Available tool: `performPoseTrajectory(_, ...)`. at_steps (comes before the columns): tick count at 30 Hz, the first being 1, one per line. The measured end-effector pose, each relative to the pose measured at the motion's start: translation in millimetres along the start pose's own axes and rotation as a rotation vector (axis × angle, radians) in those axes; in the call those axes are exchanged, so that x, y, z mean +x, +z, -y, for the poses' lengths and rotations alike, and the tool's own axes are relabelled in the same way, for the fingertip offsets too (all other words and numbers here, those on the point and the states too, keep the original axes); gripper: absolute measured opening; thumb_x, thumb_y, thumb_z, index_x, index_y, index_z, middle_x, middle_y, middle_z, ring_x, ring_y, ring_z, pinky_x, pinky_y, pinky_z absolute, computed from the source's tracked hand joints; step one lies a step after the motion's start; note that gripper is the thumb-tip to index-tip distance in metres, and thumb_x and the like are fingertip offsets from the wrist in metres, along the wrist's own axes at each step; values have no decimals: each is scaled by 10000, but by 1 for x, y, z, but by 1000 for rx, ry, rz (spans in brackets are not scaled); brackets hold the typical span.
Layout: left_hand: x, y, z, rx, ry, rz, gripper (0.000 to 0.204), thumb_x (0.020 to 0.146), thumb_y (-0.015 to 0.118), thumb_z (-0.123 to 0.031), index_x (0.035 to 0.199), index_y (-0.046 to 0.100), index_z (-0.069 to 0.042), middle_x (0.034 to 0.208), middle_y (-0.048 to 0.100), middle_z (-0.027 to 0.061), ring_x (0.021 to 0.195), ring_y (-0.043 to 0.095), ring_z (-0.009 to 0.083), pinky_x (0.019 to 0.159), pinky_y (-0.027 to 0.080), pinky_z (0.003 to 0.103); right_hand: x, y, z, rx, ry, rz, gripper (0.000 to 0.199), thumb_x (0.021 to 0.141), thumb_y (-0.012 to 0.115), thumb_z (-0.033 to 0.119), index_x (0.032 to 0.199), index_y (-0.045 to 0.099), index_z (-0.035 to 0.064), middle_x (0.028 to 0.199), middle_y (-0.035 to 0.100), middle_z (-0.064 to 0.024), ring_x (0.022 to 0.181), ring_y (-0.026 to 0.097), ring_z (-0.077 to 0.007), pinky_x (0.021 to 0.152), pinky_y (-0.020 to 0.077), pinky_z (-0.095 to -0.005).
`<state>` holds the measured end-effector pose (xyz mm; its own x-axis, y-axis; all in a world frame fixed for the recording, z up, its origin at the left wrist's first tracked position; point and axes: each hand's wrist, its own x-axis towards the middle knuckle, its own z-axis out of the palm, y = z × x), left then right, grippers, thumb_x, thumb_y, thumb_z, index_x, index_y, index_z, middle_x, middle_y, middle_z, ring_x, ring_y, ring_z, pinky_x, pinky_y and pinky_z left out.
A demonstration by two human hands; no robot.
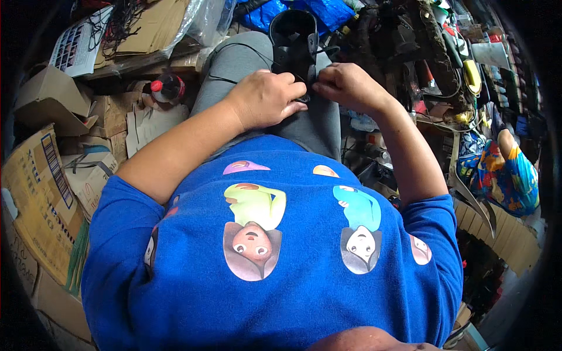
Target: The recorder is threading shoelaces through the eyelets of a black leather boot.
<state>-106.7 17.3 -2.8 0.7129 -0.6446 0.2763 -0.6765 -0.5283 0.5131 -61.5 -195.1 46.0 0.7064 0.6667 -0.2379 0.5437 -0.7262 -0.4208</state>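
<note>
Between my grey-trousered knees stands a black boot (294,36), its round top opening facing up. A thin black lace (225,79) loops over my left thigh and runs to my left hand (268,96), whose fingers are closed on it beside the boot. Across a small gap my right hand (350,88) is also closed, thumb against fingers, near the boot's front. Whatever sits in that pinch is too small or hidden to make out. Part of the boot's lower front is hidden by both hands.
To the left are cardboard boxes (50,99), a bottle with a red cap (168,88) and flat cardboard (155,26). Blue plastic (328,16) lies beyond the boot. On the right stand cluttered tools, a white cup (490,55) and a bright patterned cloth (506,178).
</note>
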Motion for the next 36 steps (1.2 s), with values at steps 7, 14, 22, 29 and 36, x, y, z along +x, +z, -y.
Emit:
performPoseTrajectory(7, 2, -3, -2, -21, -73, 62, 254, 781, 673, -308, 862, 598, -80, 735, 554, 110, 741, 585, 324, 678, 468, 415, -37, -2, -15, 422, 71, -36, 250, 820, 612, 148, 697, 464, -11, 593, 391, -63, 592, 402, -118, 535, 376, -315)
performPoseTrajectory(14, 30, -28, 44, -222, -200, 36, 376, 756, 723, -275, 1052, 634, -61, 975, 653, 115, 916, 621, 213, 835, 472, 334, -58, -15, 6, 411, 152, -290, 147, 836, 640, 81, 979, 655, 48, 813, 579, -28, 759, 563, -125, 707, 449, -245)
performPoseTrajectory(22, 72, -2, 65, -221, -168, -12, 515, 680, 771, -227, 1120, 570, -51, 1004, 604, 104, 952, 594, 229, 852, 455, 333, -34, 14, 6, 226, 141, -276, 241, 767, 649, 54, 996, 695, 114, 794, 571, -104, 701, 597, -241, 644, 484, -336)
performPoseTrajectory(29, 77, -12, 63, -429, -198, 255, 301, 681, 759, -212, 903, 668, -29, 901, 566, 87, 902, 573, 212, 797, 443, 326, -28, 9, 12, 104, 165, -262, 218, 741, 632, 69, 945, 703, 93, 803, 597, -138, 751, 624, -287, 687, 505, -375)
performPoseTrajectory(36, 81, -15, 62, -632, -148, 362, 228, 714, 696, -116, 931, 695, -47, 905, 565, 81, 895, 578, 209, 821, 446, 303, -26, 10, 13, 106, 153, -277, 221, 736, 634, 78, 947, 698, 86, 814, 609, -150, 756, 626, -298, 687, 508, -380)
